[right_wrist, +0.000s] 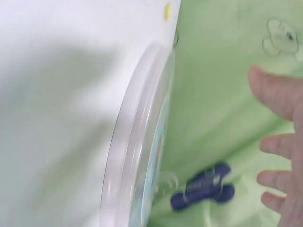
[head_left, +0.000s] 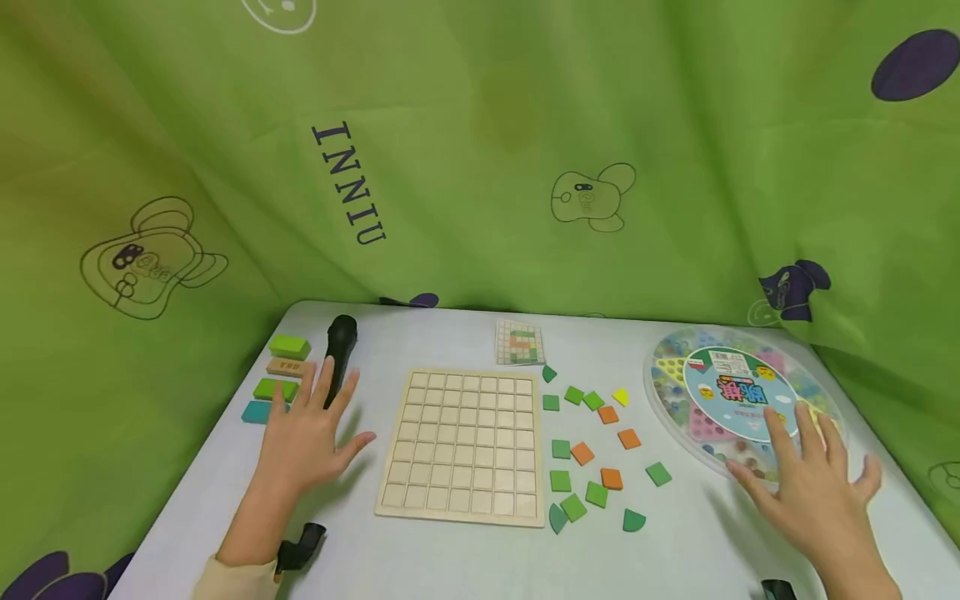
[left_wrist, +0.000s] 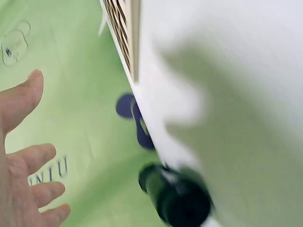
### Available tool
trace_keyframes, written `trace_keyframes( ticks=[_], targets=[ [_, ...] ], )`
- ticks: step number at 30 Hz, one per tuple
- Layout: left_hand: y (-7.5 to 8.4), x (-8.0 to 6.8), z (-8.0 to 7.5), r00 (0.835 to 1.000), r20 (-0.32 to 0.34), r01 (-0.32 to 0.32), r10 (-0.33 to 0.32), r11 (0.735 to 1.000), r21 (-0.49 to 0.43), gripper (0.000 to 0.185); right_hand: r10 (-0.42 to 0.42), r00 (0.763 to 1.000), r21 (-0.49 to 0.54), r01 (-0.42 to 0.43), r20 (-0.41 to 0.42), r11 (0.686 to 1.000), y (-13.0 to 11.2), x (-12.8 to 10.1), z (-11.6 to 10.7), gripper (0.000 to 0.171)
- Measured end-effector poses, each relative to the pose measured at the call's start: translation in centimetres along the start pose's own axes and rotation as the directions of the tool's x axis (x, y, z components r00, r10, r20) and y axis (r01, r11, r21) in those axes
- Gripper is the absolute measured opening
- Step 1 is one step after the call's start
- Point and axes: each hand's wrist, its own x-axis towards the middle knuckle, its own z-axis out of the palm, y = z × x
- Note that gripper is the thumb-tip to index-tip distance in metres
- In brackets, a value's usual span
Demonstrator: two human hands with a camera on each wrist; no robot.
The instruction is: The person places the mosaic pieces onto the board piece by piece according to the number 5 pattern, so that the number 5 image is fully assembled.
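Observation:
My left hand (head_left: pixel 303 437) hovers with spread fingers over the left of the table, holding nothing. Just beyond it lies a black microphone-shaped object (head_left: pixel 342 340), partly covered by the fingers in the head view. My right hand (head_left: pixel 817 492) is spread too, above the near edge of a round clear Chinese checkers box (head_left: pixel 663 400). In the right wrist view its fingers stand apart from the box (right_wrist: pixel 125 156). Between the hands sits a wooden grid board (head_left: pixel 467 446) with bare squares. Green tiles (head_left: pixel 560 481), orange tiles (head_left: pixel 611 479) and a yellow triangle (head_left: pixel 620 397) are scattered right of it.
A small pattern card (head_left: pixel 519 343) lies behind the board. At the left edge several blocks form a column, among them a green block (head_left: pixel 289 347), a wooden block (head_left: pixel 287 367) and a teal block (head_left: pixel 255 412). Green printed cloth (head_left: pixel 465 167) hangs around the white table.

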Motion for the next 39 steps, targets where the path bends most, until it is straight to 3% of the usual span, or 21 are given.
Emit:
trace_keyframes(
  ticks=[3, 6, 10, 14, 17, 20, 23, 27, 33, 36, 39],
  targets=[
    [1.2, 0.9, 0.2, 0.997, -0.003, -0.082, 0.082, 0.996, -0.023, 0.083, -0.114, 0.99, 0.071, 0.12, -0.084, 0.99, -1.7, 1.3, 0.6, 0.08],
    [2.6, 1.9, 0.6, 0.986, 0.015, -0.167, 0.169, 0.981, -0.096, 0.079, -0.234, 0.962, 0.156, 0.255, -0.14, 0.954, -3.8, 3.2, 1.4, 0.067],
    [4.2, 3.2, 1.2, 0.962, 0.086, -0.224, 0.258, 0.932, -0.283, 0.075, -0.323, 0.944, 0.276, 0.33, -0.072, 0.903, -6.8, 6.4, 2.7, 0.053],
    [5.0, 3.4, 2.0, 0.929, 0.205, -0.186, 0.308, 0.868, -0.461, 0.072, -0.365, 0.927, 0.409, 0.302, 0.084, 0.861, -9.9, 9.3, 4.6, 0.047],
    [5.1, 3.0, 2.7, 0.903, 0.296, -0.106, 0.31, 0.83, -0.547, 0.071, -0.404, 0.897, 0.489, 0.276, 0.177, 0.828, -12.0, 11.1, 6.3, 0.045],
    [5.0, 2.6, 3.3, 0.887, 0.344, -0.045, 0.307, 0.8, -0.598, 0.071, -0.432, 0.866, 0.528, 0.251, 0.252, 0.811, -13.5, 12.9, 7.8, 0.042],
    [5.0, 2.8, 3.7, 0.884, 0.34, -0.044, 0.321, 0.781, -0.623, 0.072, -0.442, 0.846, 0.546, 0.23, 0.296, 0.806, -14.2, 14.6, 9.0, 0.037],
    [4.9, 2.9, 4.4, 0.885, 0.309, -0.086, 0.348, 0.775, -0.626, 0.07, -0.452, 0.829, 0.551, 0.22, 0.33, 0.805, -14.6, 16.0, 10.2, 0.036],
    [4.4, 3.0, 5.6, 0.892, 0.272, -0.113, 0.362, 0.76, -0.64, 0.071, -0.5, 0.821, 0.425, 0.362, 0.275, 0.829, -14.9, 16.8, 10.8, 0.035],
    [3.9, 2.7, 6.1, 0.901, 0.258, -0.089, 0.349, 0.731, -0.677, 0.073, -0.514, 0.813, 0.364, 0.407, 0.274, 0.838, -15.6, 17.2, 10.8, 0.031],
    [3.5, 2.3, 6.6, 0.908, 0.246, -0.066, 0.34, 0.695, -0.716, 0.075, -0.486, 0.82, 0.332, 0.387, 0.302, 0.86, -16.3, 17.4, 10.8, 0.027]
  ],
)
